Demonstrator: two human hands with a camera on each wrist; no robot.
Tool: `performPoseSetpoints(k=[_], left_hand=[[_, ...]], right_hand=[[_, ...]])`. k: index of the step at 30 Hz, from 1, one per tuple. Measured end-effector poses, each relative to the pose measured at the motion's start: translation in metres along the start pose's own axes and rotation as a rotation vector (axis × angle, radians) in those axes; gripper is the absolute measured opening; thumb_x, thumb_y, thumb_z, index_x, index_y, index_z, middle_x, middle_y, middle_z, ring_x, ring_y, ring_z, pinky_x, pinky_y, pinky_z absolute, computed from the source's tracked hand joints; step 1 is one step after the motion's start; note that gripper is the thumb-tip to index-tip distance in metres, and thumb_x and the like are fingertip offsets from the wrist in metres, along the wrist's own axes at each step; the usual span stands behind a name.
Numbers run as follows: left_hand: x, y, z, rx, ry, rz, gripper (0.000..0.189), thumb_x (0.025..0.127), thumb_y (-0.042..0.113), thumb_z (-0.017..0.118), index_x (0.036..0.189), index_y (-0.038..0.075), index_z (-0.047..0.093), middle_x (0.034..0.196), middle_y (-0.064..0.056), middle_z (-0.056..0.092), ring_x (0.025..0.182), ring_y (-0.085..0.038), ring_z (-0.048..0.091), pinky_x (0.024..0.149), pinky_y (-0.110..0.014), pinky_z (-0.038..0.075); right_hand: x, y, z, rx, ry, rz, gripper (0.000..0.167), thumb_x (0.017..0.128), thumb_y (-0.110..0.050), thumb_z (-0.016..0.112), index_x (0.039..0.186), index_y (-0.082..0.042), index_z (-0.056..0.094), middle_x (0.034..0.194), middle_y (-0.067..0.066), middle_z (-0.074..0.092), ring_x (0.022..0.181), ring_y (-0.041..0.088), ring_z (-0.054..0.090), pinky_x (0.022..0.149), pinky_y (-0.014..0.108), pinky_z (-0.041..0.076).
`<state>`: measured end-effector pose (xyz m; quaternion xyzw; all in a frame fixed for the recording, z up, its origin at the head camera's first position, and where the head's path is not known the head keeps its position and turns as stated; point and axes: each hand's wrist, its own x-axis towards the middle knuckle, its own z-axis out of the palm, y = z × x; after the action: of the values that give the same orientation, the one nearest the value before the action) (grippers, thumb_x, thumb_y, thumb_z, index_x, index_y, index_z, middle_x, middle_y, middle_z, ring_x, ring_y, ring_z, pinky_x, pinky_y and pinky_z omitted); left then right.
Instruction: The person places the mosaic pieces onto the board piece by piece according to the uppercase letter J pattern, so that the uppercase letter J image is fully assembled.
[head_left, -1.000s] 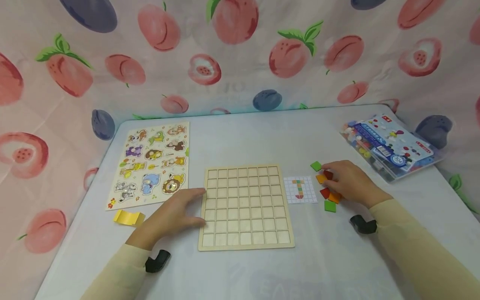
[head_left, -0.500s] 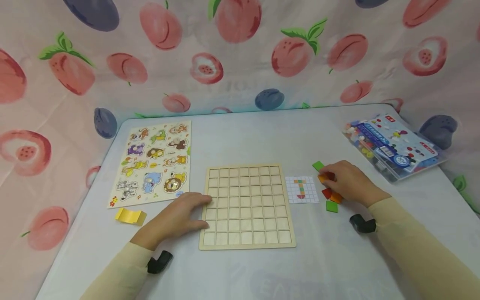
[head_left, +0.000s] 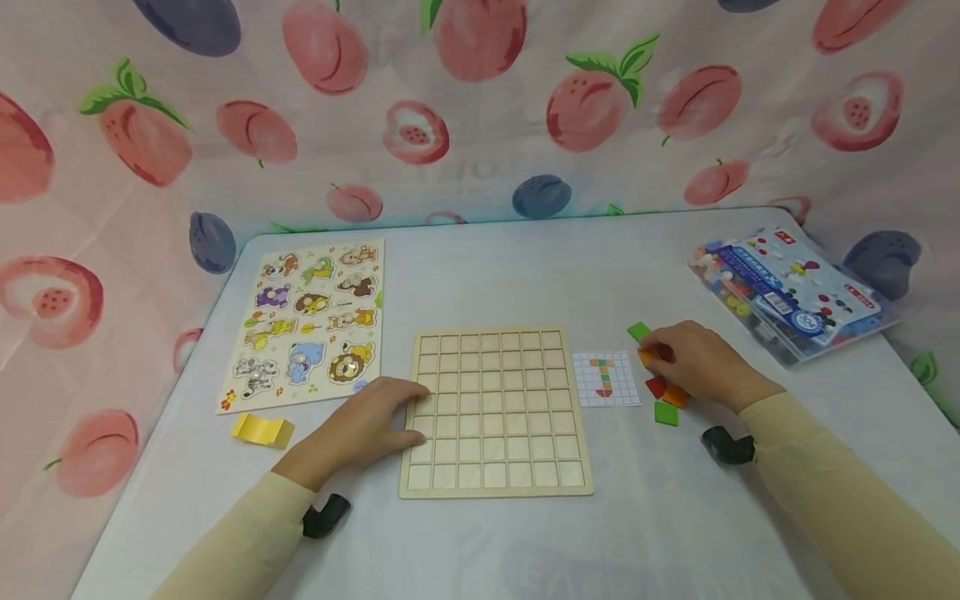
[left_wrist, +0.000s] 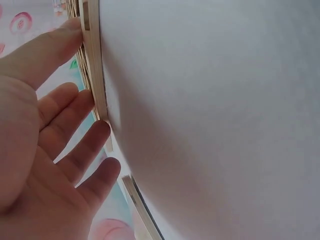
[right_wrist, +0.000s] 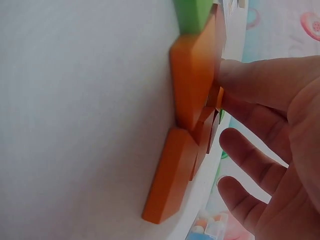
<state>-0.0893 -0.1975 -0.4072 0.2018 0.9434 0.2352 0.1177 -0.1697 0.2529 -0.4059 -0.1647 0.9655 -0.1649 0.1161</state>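
Observation:
A wooden grid board (head_left: 495, 492) with square cells lies in the middle of the table. At its left edge rest the fingertips and thumb of my left hand (head_left: 360, 429), spread loosely; the left wrist view shows those fingers (left_wrist: 82, 157) along the board's side. My right hand (head_left: 697, 362) is over a small heap of coloured tiles, pinching an orange tile (head_left: 646, 357) between thumb and forefinger. Around it lie a green tile (head_left: 638, 331), a red tile (head_left: 656, 387), another orange tile (head_left: 674, 395) and a second green tile (head_left: 666, 413). The right wrist view shows thick orange tiles (right_wrist: 172, 175) below the fingers.
A gridded pattern card (head_left: 626, 393) lies between board and tiles. An animal puzzle board (head_left: 300, 333) sits at the back left, with a yellow curved block (head_left: 262, 431) in front of it. At the back right is a clear plastic box (head_left: 795, 292) of coloured pieces.
My right thumb and forefinger have come together on the orange tile, and the dark red tile beside it is now hidden. My left hand has slid slightly onto the board's edge.

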Motion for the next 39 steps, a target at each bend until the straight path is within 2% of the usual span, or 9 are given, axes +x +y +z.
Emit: performPoseSetpoints(k=[22,27,39], left_hand=[[0.003,0.007,0.001,0.004,-0.015,-0.094,0.06,0.082,0.026,0.084,0.133,0.006,0.06,0.134,-0.008,0.059,0.131,-0.03,0.049,0.109,-0.046,0.041],[0.004,0.008,0.001,0.009,-0.004,-0.077,0.059,0.083,0.025,0.084,0.133,0.005,0.06,0.133,-0.009,0.06,0.129,-0.03,0.05,0.108,-0.046,0.041],[0.004,0.008,0.001,-0.003,-0.015,-0.075,0.057,0.084,0.021,0.082,0.134,0.004,0.06,0.134,-0.009,0.06,0.13,-0.031,0.05,0.109,-0.046,0.04]], right_hand=[[0.0,-0.001,0.0,0.0,-0.015,0.022,0.03,0.093,-0.012,0.071,0.12,0.001,0.069,0.105,0.013,0.067,0.1,0.034,0.055,0.097,0.058,0.047],[0.0,-0.002,-0.002,0.011,-0.018,0.03,0.03,0.093,-0.014,0.07,0.119,0.001,0.068,0.106,0.014,0.066,0.1,0.033,0.054,0.096,0.058,0.048],[0.0,-0.013,-0.017,0.053,-0.013,0.076,0.038,0.096,-0.02,0.067,0.127,0.001,0.063,0.129,0.025,0.058,0.12,0.044,0.051,0.098,0.059,0.047]])
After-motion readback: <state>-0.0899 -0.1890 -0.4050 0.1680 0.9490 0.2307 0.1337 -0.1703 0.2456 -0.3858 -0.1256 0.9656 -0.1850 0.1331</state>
